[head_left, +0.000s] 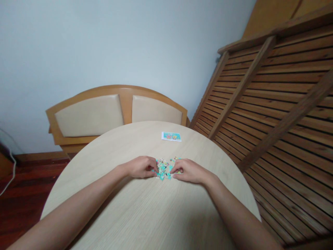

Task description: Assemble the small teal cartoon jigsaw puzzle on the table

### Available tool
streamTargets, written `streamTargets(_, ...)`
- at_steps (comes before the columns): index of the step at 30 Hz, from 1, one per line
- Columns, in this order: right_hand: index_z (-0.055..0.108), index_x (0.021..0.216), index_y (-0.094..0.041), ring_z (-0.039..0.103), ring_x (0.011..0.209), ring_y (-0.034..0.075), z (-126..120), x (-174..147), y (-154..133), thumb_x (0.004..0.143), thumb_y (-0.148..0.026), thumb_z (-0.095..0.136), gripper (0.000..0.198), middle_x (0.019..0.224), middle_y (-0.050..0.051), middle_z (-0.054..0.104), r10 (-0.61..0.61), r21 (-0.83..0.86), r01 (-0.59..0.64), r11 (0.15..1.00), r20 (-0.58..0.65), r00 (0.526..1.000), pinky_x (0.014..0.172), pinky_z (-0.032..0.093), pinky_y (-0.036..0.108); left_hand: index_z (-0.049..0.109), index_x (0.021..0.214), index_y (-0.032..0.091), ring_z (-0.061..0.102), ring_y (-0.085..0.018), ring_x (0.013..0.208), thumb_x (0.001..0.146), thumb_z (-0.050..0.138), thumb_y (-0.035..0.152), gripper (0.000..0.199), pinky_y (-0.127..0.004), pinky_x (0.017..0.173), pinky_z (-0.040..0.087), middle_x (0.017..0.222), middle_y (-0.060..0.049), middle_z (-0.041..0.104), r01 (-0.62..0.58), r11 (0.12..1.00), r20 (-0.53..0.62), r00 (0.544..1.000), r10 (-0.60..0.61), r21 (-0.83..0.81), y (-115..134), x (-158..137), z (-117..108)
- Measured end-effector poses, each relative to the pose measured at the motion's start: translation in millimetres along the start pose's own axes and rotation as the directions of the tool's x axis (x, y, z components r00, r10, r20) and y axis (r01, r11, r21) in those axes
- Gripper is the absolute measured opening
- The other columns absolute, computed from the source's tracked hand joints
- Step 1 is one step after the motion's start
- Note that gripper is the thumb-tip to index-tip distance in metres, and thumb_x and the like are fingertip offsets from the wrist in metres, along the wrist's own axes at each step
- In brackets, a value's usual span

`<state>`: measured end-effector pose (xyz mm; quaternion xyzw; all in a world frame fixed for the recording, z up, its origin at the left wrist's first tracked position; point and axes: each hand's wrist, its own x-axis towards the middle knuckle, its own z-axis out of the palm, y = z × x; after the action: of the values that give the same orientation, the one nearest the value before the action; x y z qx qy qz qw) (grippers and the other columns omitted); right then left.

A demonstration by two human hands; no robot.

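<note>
A loose heap of small jigsaw puzzle pieces [162, 168], mostly turquoise with some white, yellow and pink, lies on the round table [145, 208]. At the heap's left edge is my left hand [143, 167], its fingers curled down and the thumb close to the fingertips. My right hand [189, 171] is at the right edge, index finger and thumb bent toward each other in a pinch. Both sets of fingertips are among the pieces. What they grip, if anything, is too small to make out. Some pieces are partly hidden behind the right hand.
Farther back on the table lies a turquoise picture card [171, 136] with cartoon figures. Behind the table stands a headboard [127, 93] with cream panels against the wall. A slatted wooden frame [270, 104] leans at the right. A white cable [13, 170] hangs at far left.
</note>
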<state>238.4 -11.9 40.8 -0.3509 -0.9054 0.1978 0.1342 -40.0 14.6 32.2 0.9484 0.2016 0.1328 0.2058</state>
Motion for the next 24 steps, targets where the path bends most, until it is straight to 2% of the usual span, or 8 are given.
streamTargets(5,0.076,0.093,-0.019,0.063,0.078,0.016,1.0,-0.6,0.4,0.078,-0.022,0.068,0.017,0.088,0.004,0.074,0.065,0.007,-0.065,0.998,-0.021,0.998,0.071,0.044,0.023,0.072,0.088,0.018,0.062,-0.014,0.078,0.092,0.059,0.021,0.014,-0.02,0.072,0.044,0.085,-0.005,0.069,0.007,1.0,-0.01,1.0,-0.007,0.003,2.0,0.7,0.6)
streamTargets(13,0.073,0.083,-0.017,0.059,0.063,0.013,-1.6,-4.5,1.7,0.08,-0.028,0.066,0.013,0.071,0.001,0.069,0.165,0.09,-0.163,0.983,-0.014,0.986,0.058,0.038,0.021,0.073,0.097,0.02,0.057,-0.013,0.07,0.087,0.068,0.027,0.014,-0.021,0.066,0.042,0.085,-0.003,0.067,0.031,0.999,0.018,0.999,-0.032,0.042,1.7,-0.1,-0.1)
streamTargets(18,0.073,0.076,-0.018,0.06,0.064,0.013,-3.2,-5.2,-3.4,0.073,-0.016,0.063,0.011,0.071,0.0,0.071,0.135,0.017,-0.135,0.991,-0.027,0.99,0.06,0.039,0.021,0.075,0.095,0.02,0.058,-0.014,0.071,0.09,0.065,0.031,0.015,-0.021,0.067,0.042,0.084,-0.004,0.067,0.002,1.0,0.023,1.0,-0.003,0.019,2.2,0.3,-1.0)
streamTargets(24,0.076,0.075,-0.02,0.063,0.069,0.015,-6.1,-4.7,-18.3,0.073,-0.019,0.066,0.01,0.077,0.001,0.075,0.082,-0.006,-0.082,0.997,0.068,0.994,0.064,0.042,0.022,0.075,0.096,0.02,0.063,-0.016,0.079,0.095,0.06,0.031,0.019,-0.022,0.072,0.044,0.086,-0.006,0.072,-0.044,0.999,0.008,0.999,0.044,-0.007,2.8,1.1,-1.9)
